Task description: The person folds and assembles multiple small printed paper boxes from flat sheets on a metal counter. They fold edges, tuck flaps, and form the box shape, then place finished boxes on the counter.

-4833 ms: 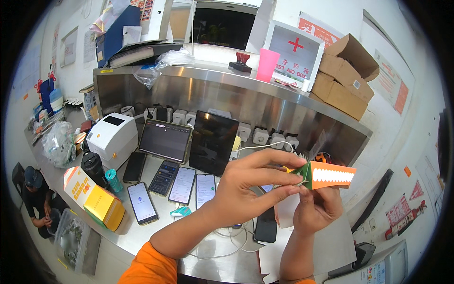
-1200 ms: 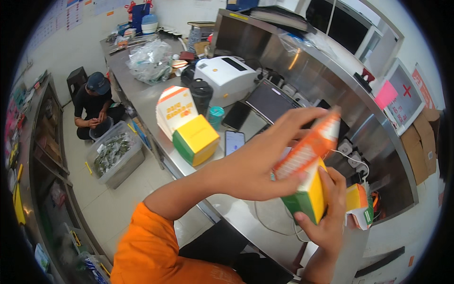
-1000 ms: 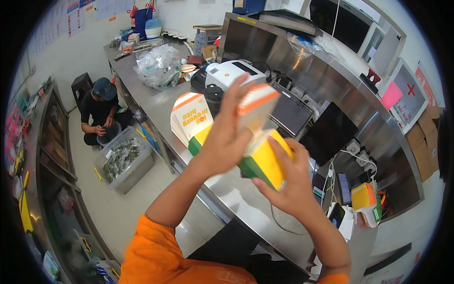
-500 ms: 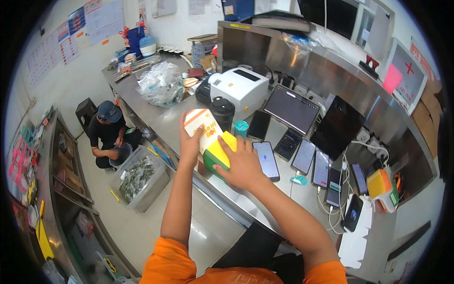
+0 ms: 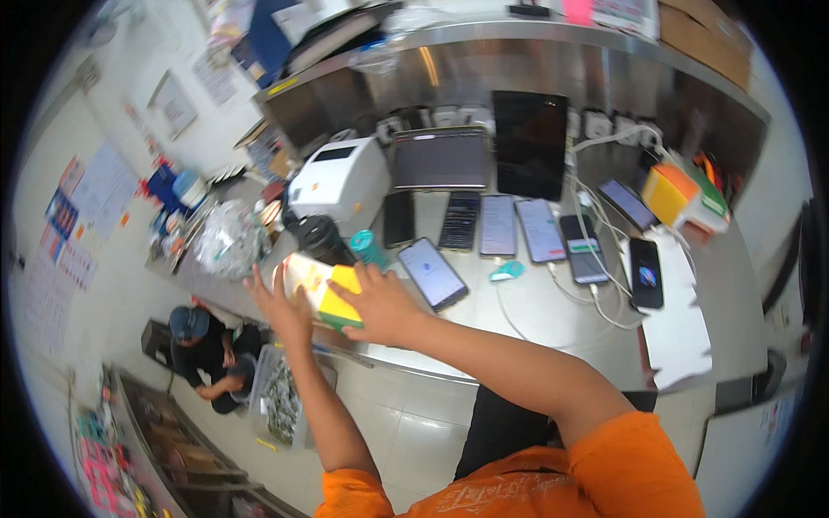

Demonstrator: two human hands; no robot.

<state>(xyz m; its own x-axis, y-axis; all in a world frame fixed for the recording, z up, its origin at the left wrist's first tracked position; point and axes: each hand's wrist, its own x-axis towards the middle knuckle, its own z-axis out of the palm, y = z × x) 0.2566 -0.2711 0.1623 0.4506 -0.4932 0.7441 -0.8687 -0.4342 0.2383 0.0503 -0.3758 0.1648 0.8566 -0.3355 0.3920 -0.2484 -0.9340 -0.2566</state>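
Observation:
A small carton [image 5: 313, 278] in white, yellow and green lies at the near left edge of the steel counter. Across its yellow part lies my right hand [image 5: 387, 306], thumb at the near side and fingers on top, gripping it. My left hand [image 5: 289, 312] is at the white end, its fingers stretched and spread, its thumb close against the carton. Motion blurs both hands a little. Just behind the carton stand a black lidded cup [image 5: 321, 237] and a turquoise roll-shaped item [image 5: 367, 248]. A lit phone [image 5: 433, 274] lies right of my right hand.
A white label printer [image 5: 341, 181], tablets [image 5: 442, 158] and several phones with white cables cover the counter. Another yellow, orange and green carton [image 5: 678, 194] stands at right. Lower left, a person in a cap [image 5: 203, 354] sits by a clear bin [image 5: 281, 393] of packets.
My view has turned to the right. The carton has gone from tilted up in both hands to lower at the counter edge. My left hand's fingers have spread from their grip.

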